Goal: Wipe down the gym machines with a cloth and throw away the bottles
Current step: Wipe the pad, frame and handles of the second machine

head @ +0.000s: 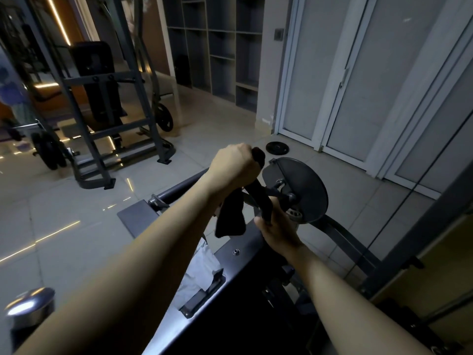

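No legible text, numbers or brand marks in view. Weight plate on the floor and the disc of the gym machine: dark faces, any marking too dim and blurred to read.

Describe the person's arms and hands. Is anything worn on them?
Both forearms are bare to the picture's edge, with no sleeves in view. The left hand and the right hand wear no gloves, and no watch or ring shows.
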